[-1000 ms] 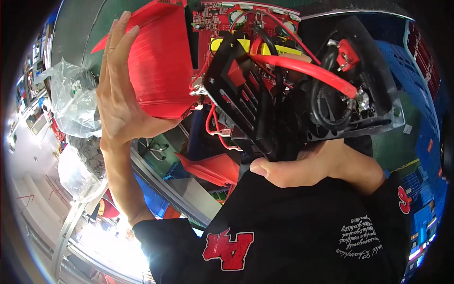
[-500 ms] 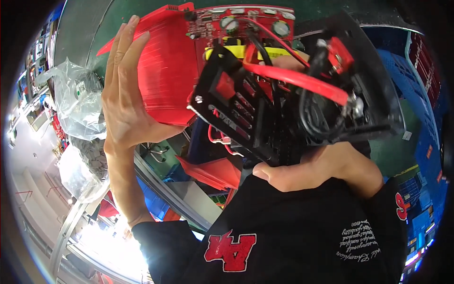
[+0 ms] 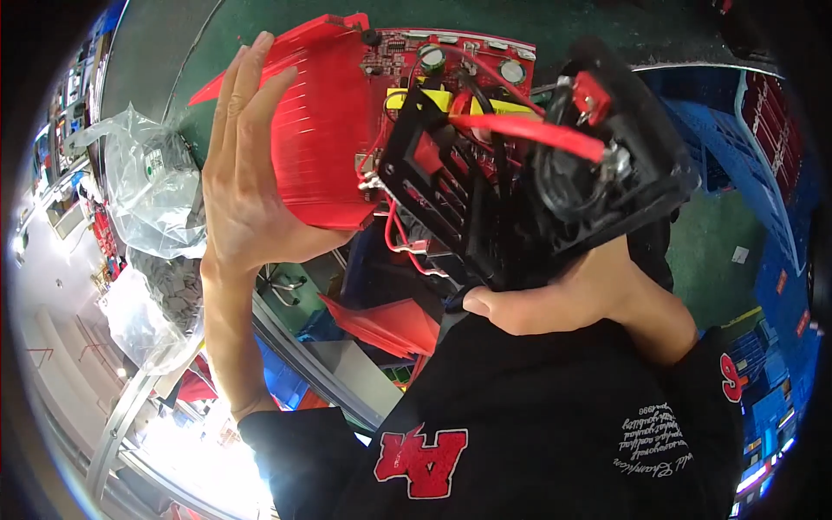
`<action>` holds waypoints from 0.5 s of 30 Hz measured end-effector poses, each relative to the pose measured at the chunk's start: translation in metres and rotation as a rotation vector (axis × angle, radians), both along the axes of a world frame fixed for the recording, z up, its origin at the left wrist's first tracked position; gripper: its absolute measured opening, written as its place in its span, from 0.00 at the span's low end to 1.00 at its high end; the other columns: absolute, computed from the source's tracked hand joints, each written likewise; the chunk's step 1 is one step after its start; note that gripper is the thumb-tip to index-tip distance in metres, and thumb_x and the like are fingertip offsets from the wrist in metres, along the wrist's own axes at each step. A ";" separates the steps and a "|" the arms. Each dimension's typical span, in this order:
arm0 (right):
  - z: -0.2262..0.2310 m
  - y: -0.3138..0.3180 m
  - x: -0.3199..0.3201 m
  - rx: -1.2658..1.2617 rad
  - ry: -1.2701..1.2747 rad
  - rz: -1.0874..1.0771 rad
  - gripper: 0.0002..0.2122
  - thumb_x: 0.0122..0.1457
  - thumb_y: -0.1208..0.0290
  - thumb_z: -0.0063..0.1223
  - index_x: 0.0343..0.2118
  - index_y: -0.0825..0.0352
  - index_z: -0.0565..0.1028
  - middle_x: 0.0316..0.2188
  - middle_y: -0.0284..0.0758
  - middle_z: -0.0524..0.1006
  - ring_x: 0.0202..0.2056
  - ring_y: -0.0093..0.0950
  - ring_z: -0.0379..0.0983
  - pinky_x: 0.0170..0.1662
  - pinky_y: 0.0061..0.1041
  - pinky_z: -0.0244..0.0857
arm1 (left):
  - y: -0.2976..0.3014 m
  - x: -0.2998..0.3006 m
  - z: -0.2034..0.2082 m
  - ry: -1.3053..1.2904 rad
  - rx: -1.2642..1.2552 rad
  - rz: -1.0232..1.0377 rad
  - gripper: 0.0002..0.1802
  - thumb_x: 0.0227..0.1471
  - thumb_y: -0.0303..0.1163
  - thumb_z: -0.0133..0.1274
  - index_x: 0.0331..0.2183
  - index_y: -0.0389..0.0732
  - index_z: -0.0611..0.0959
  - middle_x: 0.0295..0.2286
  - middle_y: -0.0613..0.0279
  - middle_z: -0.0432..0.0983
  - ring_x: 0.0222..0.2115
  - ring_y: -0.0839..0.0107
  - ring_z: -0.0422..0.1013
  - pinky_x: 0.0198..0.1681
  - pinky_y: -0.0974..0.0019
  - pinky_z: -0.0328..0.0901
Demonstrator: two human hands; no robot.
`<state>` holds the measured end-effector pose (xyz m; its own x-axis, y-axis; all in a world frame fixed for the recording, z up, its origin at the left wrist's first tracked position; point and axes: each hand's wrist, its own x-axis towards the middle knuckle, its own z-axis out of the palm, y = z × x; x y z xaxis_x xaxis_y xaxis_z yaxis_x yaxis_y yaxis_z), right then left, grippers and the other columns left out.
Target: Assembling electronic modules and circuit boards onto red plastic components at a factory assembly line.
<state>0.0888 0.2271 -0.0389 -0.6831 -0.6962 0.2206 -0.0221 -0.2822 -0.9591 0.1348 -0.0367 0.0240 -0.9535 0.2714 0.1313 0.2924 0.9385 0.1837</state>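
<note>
My left hand (image 3: 247, 195) grips the side of a red ribbed cover (image 3: 321, 139), thumb along its lower edge and fingers stretched up over its outer side. Joining the cover on its right is a red circuit board (image 3: 511, 74) with round capacitors and yellow-wrapped parts. A black slotted panel (image 3: 433, 169) stands tilted in front of the board. To its right is a black end housing (image 3: 646, 173) with a thick red cable (image 3: 537, 132) bolted on and coiled black leads. My right hand (image 3: 563, 290) holds the black housing from below, its thumb showing; its other fingers are mostly hidden.
Clear plastic bags (image 3: 152, 186) lie on the green bench (image 3: 251, 19) at left, one holding small grey pieces. Several folded red sheets (image 3: 386, 325) lie below the assembly, near my body. Blue crates (image 3: 732, 156) stand at the right. A metal frame rail (image 3: 121, 416) runs at lower left.
The black end housing has tilted and shifted left, closer to the slotted panel, with my right hand moving slightly up. My left hand and the red cover have shifted slightly right.
</note>
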 end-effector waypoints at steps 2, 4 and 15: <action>0.002 0.003 0.007 0.102 -0.334 0.005 0.38 0.33 0.67 0.72 0.52 0.69 0.66 0.44 0.38 0.71 0.43 0.30 0.70 0.49 0.30 0.63 | -0.002 0.000 -0.001 -0.007 0.012 -0.003 0.55 0.21 0.41 0.73 0.54 0.35 0.67 0.56 0.37 0.60 0.55 0.37 0.61 0.57 0.46 0.62; 0.005 0.004 0.000 0.117 -0.419 0.033 0.38 0.34 0.68 0.72 0.51 0.70 0.66 0.43 0.37 0.72 0.44 0.29 0.69 0.49 0.28 0.63 | -0.001 -0.001 0.000 0.003 0.005 -0.006 0.54 0.21 0.41 0.72 0.53 0.35 0.67 0.56 0.37 0.60 0.55 0.37 0.61 0.57 0.46 0.62; 0.000 0.016 -0.014 0.106 -0.078 0.180 0.51 0.32 0.73 0.70 0.62 0.75 0.52 0.57 0.44 0.63 0.58 0.34 0.63 0.60 0.35 0.57 | -0.003 0.000 -0.002 0.000 -0.008 0.019 0.51 0.23 0.40 0.71 0.52 0.37 0.69 0.56 0.37 0.61 0.55 0.37 0.62 0.56 0.46 0.63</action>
<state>0.0752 0.2428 -0.0391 -0.5576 -0.8251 0.0906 0.0953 -0.1720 -0.9805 0.1352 -0.0401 0.0219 -0.9585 0.2541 0.1295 0.2744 0.9454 0.1757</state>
